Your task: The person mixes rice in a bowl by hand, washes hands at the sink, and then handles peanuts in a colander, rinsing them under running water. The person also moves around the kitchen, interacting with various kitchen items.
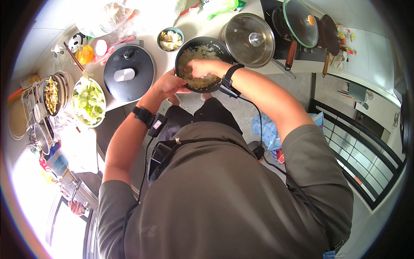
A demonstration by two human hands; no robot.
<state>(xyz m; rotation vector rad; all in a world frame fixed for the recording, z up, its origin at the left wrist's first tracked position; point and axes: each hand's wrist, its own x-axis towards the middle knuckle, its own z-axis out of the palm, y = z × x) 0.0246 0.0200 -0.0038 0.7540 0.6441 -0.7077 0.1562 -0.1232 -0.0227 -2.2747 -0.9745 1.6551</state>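
Note:
A dark round pot (230,55) stands at the counter's front edge, with pale, grainy food like cooked rice (203,81) inside. My left hand (171,83) grips the pot's rim and side at its lower left, thumb at the rim. My right hand (201,68) reaches into the pot from the right, its fingers bent down in the food; whether they pinch any of it is hidden. A small bowl of whitish and brown food (170,40) is just behind the pot on the left. A lidded steel pan (249,40) stands close on the right.
Left of the pot are a round black appliance lid (129,73), a basket of leafy greens (89,102), chopsticks (75,58) and a plate of cooked food (51,95). A glass-lidded pan (300,24) and a dark wok (329,35) sit at the right. Plastic bags (103,17) lie behind.

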